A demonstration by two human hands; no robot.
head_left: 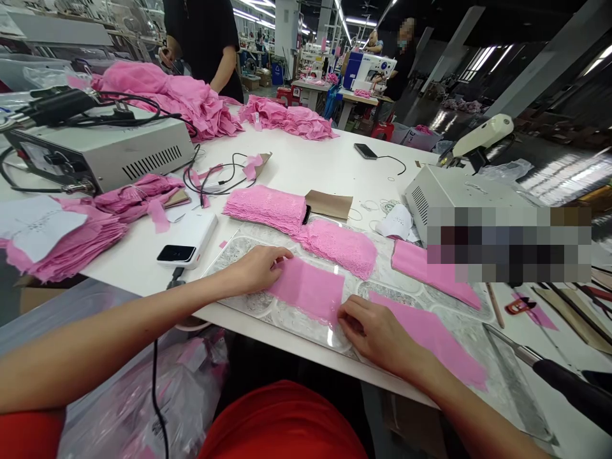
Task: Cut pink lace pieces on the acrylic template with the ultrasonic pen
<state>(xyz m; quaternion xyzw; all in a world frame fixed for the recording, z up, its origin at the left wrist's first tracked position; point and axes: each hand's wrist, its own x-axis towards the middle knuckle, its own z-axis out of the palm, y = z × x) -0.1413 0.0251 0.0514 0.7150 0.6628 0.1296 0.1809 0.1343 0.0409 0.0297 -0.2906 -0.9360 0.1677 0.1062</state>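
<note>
A flat piece of pink fabric [310, 288] lies in front of me on a marble-patterned, clear-topped board [299, 325]. My left hand [255, 269] has its fingertips closed on the fabric's upper left edge. At the lower right edge my right hand [370, 328], fingers curled together, pinches the same piece. Just beyond are two neat stacks of pink lace-textured pieces, a left stack [265, 207] and a right stack [339, 245]. To the right of my right hand another pink fabric piece [430, 338] lies flat, partly under my forearm.
A white power bank [198, 239] with a cable sits left of the board. Grey machine boxes stand at left [115, 146] and right [459, 191]. A black-handled tool [564, 382] lies near right. Pink fabric heaps [167, 95] lie at the back, near a standing person [203, 44].
</note>
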